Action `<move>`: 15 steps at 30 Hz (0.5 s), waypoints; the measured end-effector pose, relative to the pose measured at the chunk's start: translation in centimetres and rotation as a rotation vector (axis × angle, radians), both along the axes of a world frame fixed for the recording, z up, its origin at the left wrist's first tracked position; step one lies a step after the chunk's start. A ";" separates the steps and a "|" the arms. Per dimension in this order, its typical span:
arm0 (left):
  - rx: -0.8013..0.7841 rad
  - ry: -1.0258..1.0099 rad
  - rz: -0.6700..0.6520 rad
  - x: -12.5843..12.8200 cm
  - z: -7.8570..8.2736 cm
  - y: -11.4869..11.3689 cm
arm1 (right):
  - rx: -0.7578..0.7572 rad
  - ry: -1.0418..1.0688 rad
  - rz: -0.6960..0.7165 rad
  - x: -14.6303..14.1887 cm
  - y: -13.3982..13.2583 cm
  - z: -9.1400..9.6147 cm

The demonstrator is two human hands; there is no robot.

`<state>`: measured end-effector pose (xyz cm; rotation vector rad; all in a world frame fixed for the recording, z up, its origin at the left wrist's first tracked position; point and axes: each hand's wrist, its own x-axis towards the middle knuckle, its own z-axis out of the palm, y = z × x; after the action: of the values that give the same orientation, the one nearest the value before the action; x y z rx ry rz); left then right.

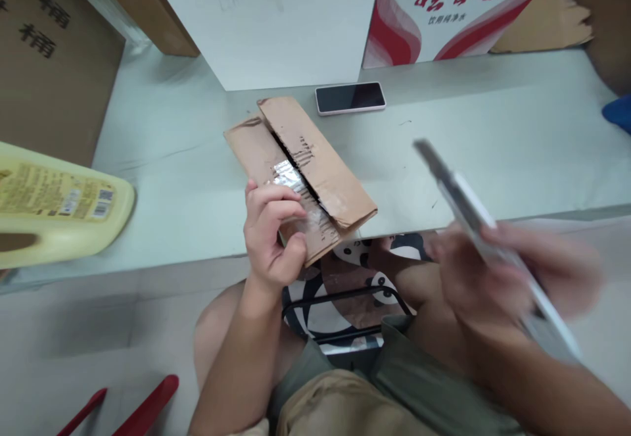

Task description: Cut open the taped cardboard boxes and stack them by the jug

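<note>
A small cardboard box (pixel 323 166) lies slanted at the front edge of the table, its top flaps parted by a dark gap with torn clear tape along it. My left hand (pixel 273 232) is closed on the box's near left side, fingers curled over the taped flap. To the right, away from the box, my right hand (pixel 503 278) is wrapped round a box cutter (pixel 473 212). The cutter's blade points up and left over the table. Motion smears this hand and the knife's rear end.
Behind the box, a phone (pixel 350 98) lies on the pale table (pixel 162 166). A white carton (pixel 290 22) and a red-and-white printed carton (pixel 444 12) stand at the back. At left are a yellow bottle (pixel 64 206) and a large brown carton (pixel 54 68). Red bars (pixel 148 406) show below.
</note>
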<state>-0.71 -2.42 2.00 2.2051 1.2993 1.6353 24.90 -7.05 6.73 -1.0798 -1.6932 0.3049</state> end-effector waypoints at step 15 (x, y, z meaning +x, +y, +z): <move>-0.051 -0.209 0.085 -4.8 -1.5 1.8 | -0.539 -0.660 -0.245 -0.6 7.4 -7.7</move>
<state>-5.47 -0.65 0.55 1.9146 1.3759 1.7848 24.31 0.36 -1.01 -1.9283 -2.0758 0.2685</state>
